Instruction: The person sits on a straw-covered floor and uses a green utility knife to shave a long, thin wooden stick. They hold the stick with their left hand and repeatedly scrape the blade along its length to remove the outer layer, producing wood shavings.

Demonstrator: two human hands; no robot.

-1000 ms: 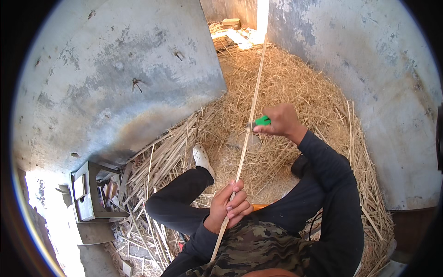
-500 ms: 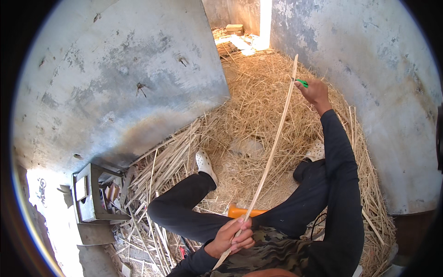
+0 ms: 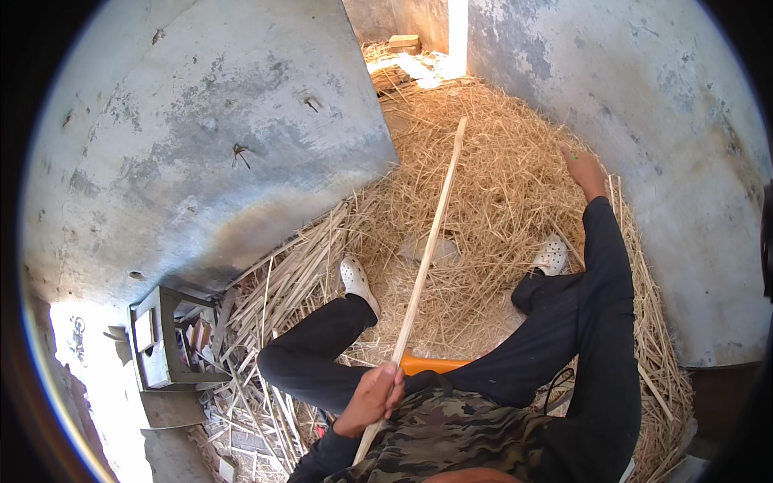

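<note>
The left hand (image 3: 377,394) curls tightly closed just beside the torso (image 3: 459,427) as the right arm (image 3: 609,282) stretches forward, the right hand (image 3: 586,171) well apart from the left.

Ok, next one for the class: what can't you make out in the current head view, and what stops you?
All in the head view:
- Most of the green item at the right hand: only a speck shows past the hand.
- The gripped stretch of the wooden strip: covered by the left hand.
- Part of the orange object: behind the right leg.
- Small things inside the grey box: too small.
</note>
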